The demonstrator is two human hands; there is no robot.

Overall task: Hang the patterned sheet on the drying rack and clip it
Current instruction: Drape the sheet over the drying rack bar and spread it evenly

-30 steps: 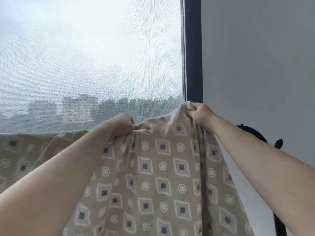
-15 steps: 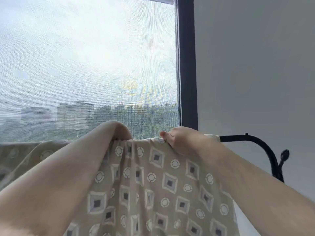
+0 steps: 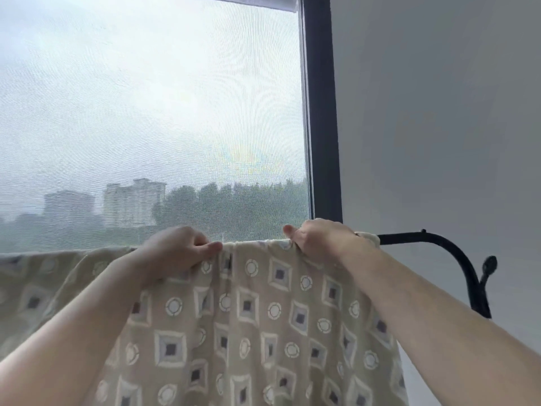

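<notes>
The patterned sheet (image 3: pixel 257 312), beige with squares and circles, hangs over the top bar of the black drying rack (image 3: pixel 433 240) and covers most of that bar. My left hand (image 3: pixel 172 253) grips the sheet's top fold at centre left, fingers curled over the edge. Near the sheet's right end my right hand (image 3: pixel 319 238) grips the same fold, fingers curled, thumb pointing left. Only the rack's curved right end shows. No clip is in view.
A large screened window (image 3: pixel 146 112) with a dark frame (image 3: pixel 320 112) fills the left behind the rack. A plain grey wall (image 3: pixel 439 112) stands on the right. The rack's bar bends down at the right with a small hook (image 3: pixel 490 266).
Both hands lowered the sheet's top edge from mid-air onto the rack bar. The fold now lies flat along the bar and the hands sit level on it.
</notes>
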